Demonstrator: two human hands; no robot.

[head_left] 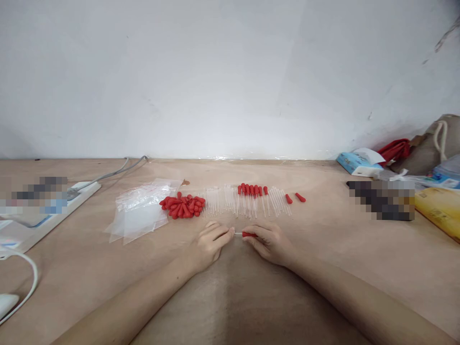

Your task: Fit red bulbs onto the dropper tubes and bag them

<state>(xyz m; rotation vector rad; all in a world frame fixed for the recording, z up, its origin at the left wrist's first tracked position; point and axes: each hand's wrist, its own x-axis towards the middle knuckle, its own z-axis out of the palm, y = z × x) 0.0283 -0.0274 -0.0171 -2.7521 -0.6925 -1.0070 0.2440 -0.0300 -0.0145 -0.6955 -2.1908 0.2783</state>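
Between thumb and fingers my left hand [212, 241] pinches a thin clear dropper tube [237, 234], most of which its fingers hide. My right hand [271, 243] is closed on a red rubber bulb [248, 234] at the tube's right end. Tube and bulb lie in line, level, just above the table; how far the tube sits inside the bulb I cannot tell. Beyond my hands lies a row of clear tubes [219, 200]. Several droppers with red bulbs [251, 190] lie in that row. A heap of loose red bulbs [182, 206] is at its left, and two single bulbs [300, 197] are at its right.
Clear zip bags [142, 215] lie left of the heap. A white power strip [86, 189] with cables is at the far left. To the right are a blue tissue box [359, 164], a blurred dark object [381, 199] and a yellow packet [436, 208]. A wall closes the table's back.
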